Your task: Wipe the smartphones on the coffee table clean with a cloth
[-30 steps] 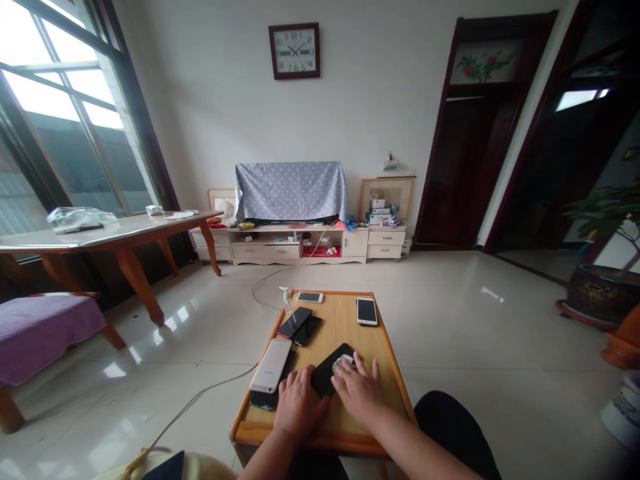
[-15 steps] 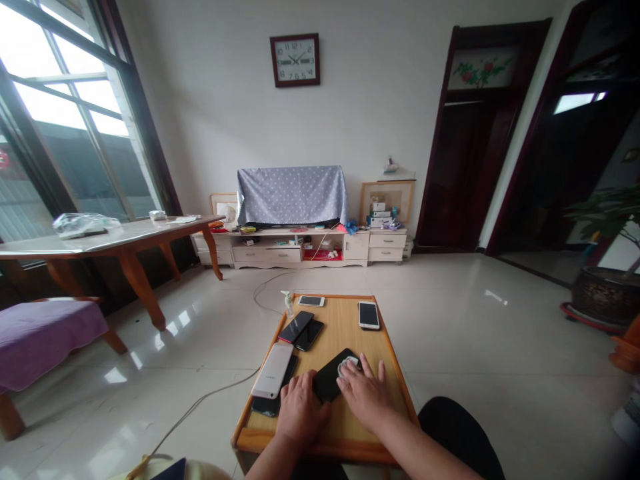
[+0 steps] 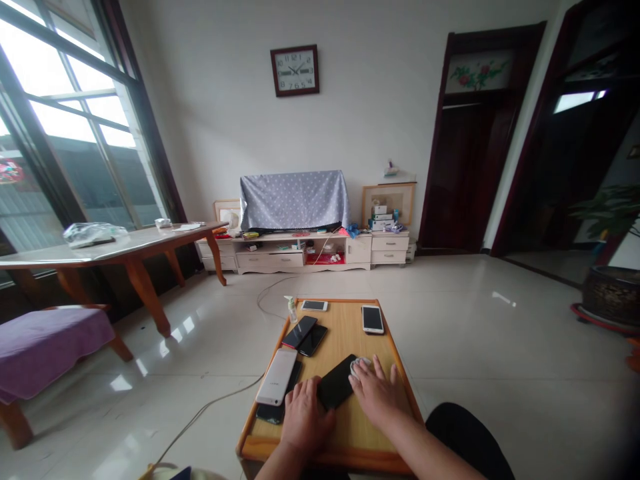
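A black phone (image 3: pixel 336 391) lies face up on a small wooden table (image 3: pixel 350 333) in front of me. My left hand (image 3: pixel 305 417) rests flat on the table against the phone's near left edge, fingers stretched out. Just right of the phone, my right hand (image 3: pixel 376 395) presses a small white cloth (image 3: pixel 359 364) onto its far corner with the fingers spread. A white phone (image 3: pixel 277 385) lies on a dark phone at the table's left edge.
Two dark phones (image 3: pixel 304 333), two white phones (image 3: pixel 373 319) and a small bottle (image 3: pixel 292 309) lie farther back on the table. A cable (image 3: pixel 210 403) trails over the tiled floor. A long table (image 3: pixel 125 240) and purple bench (image 3: pixel 45 343) stand left, a TV cabinet (image 3: pixel 300 250) behind.
The camera has tilted and shifted slightly, so the table appears lower in view. My right hand with the cloth has slid a little right along the black phone; my left hand stays beside it.
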`<state>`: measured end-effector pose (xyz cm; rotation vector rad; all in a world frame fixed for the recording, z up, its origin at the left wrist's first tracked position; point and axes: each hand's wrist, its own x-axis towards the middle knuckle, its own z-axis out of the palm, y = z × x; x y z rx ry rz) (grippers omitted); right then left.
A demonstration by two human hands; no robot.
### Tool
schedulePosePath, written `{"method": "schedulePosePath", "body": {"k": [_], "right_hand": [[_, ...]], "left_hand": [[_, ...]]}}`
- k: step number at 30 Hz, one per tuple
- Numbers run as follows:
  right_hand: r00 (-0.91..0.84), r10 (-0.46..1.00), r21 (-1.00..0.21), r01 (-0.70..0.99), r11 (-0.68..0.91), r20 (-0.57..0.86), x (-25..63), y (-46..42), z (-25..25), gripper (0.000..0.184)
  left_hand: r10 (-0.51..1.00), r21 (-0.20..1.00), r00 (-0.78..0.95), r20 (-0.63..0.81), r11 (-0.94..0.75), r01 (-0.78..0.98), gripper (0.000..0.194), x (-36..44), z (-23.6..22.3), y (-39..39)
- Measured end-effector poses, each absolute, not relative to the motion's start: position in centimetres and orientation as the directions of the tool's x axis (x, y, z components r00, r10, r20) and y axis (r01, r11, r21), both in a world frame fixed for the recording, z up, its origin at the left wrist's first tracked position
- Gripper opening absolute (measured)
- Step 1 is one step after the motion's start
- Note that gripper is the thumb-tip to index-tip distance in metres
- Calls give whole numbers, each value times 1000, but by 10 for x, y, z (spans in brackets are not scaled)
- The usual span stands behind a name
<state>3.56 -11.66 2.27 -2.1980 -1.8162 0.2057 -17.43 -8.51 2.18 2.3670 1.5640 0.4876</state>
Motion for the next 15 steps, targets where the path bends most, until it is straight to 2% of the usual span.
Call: {"method": "schedulePosePath", "body": {"k": [7,9,13,15], "right_hand": [[-105,987,-429,891,146,118,-14,-148,24,53],[-80,990,-419,900,120,112,-9,-144,27,52],[129,988,-352,931,-93,80,14,-122,31,53],[177,981,-336,931,-142,77,16,-118,31,53]], "left_hand": [[923,367,367,114,-383,848,59,-176,13,-82],[922,375,365,129,-386,843,58,-176,12,-82],[921,405,357,153,-388,828,63,-175,15,-83],[924,408,352,148,-381,830,65,-176,15,-83]]}}
